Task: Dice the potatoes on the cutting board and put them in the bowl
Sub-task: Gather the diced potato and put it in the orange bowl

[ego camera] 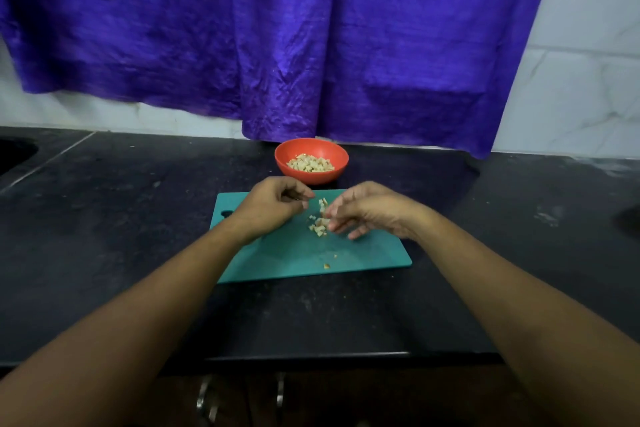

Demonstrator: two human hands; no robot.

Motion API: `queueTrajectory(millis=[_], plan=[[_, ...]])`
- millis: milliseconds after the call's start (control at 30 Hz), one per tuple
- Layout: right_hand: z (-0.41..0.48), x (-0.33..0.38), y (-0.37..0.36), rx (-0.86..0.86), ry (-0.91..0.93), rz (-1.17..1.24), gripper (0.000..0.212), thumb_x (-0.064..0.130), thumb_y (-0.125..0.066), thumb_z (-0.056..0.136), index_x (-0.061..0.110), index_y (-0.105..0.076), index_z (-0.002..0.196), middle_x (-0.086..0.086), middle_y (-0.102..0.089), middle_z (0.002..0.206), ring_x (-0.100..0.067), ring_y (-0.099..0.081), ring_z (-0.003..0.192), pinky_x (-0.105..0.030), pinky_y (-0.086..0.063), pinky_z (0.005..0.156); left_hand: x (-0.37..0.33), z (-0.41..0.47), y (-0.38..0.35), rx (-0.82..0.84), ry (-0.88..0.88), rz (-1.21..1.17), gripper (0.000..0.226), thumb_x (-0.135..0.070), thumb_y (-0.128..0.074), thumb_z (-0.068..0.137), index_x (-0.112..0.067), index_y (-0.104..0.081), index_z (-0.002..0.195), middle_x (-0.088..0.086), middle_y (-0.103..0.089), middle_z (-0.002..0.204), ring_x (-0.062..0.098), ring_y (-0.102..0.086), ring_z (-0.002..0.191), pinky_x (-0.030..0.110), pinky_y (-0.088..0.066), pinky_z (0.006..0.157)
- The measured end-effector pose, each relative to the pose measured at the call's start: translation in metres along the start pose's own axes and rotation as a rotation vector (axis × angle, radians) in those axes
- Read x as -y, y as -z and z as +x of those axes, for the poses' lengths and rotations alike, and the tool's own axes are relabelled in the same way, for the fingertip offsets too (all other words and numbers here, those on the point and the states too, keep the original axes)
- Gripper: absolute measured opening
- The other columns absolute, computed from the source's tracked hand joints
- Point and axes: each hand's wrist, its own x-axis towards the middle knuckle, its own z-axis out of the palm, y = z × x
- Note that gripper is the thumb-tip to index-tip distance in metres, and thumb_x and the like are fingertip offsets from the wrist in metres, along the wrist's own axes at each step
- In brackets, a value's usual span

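Note:
A teal cutting board lies on the black counter. A small pile of diced potato sits on its far middle part, with a stray bit nearer the front edge. Behind the board stands an orange bowl holding diced potato. My left hand hovers over the board left of the pile, fingers loosely curled, nothing visibly in them. My right hand is right of the pile, fingers spread and relaxed, fingertips touching the dice. No knife is in view.
A purple cloth hangs on the white tiled wall behind the bowl. The black counter stretches left and right of the board. A sink edge shows at the far left. Metal drawer handles sit below the counter's front edge.

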Motion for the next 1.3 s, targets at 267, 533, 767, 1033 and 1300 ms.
queueTrajectory(millis=[267,533,767,1033,1300], plan=[[0.0,-0.024,-0.029,0.042,0.099,-0.419,0.023,0.025,-0.091,0.076,0.016,-0.077,0.092,-0.003,-0.075,0.087,-0.011,-0.063,0.078,-0.043,-0.057,0.081,0.005,-0.011,0.011,-0.079,0.119,0.396,0.024,-0.017,-0.074,0.091,-0.022,-0.074,0.114,-0.005,-0.07,0.109,0.012,-0.064,0.098,0.029,-0.051,0.092],[0.011,-0.034,-0.022,-0.303,0.18,-0.553,0.012,0.028,-0.082,0.085,0.024,-0.073,0.079,0.008,-0.072,0.078,-0.003,-0.063,0.07,-0.031,-0.054,0.07,0.01,-0.007,0.004,-0.015,0.134,0.538,0.016,-0.018,-0.073,0.092,-0.028,-0.073,0.103,-0.014,-0.068,0.095,0.004,-0.063,0.092,0.029,-0.054,0.088],[0.031,-0.039,-0.011,-0.531,0.169,-0.326,0.014,0.011,-0.066,0.095,0.02,-0.076,0.092,0.009,-0.072,0.083,-0.002,-0.066,0.077,-0.024,-0.051,0.07,0.013,0.005,-0.01,0.036,0.004,0.377,0.018,-0.008,-0.072,0.092,-0.024,-0.076,0.098,-0.013,-0.074,0.094,0.002,-0.069,0.09,0.029,-0.058,0.092],[0.054,-0.025,-0.013,-0.413,0.043,-0.622,0.03,0.001,-0.056,0.094,0.014,-0.075,0.114,-0.002,-0.068,0.122,-0.018,-0.064,0.109,-0.036,-0.054,0.098,0.022,0.015,-0.011,-0.098,0.009,0.377,0.025,-0.012,-0.068,0.096,-0.026,-0.074,0.115,-0.01,-0.071,0.114,0.005,-0.065,0.097,0.032,-0.055,0.094],[0.06,-0.017,-0.004,-0.415,0.057,-0.396,0.03,0.002,-0.055,0.096,0.017,-0.076,0.111,0.007,-0.07,0.102,-0.011,-0.064,0.103,-0.028,-0.053,0.087,0.011,0.046,-0.024,0.174,-0.073,0.78,0.05,-0.01,-0.048,0.1,-0.025,-0.053,0.147,0.003,-0.048,0.141,0.024,-0.045,0.133,0.047,-0.042,0.111]])
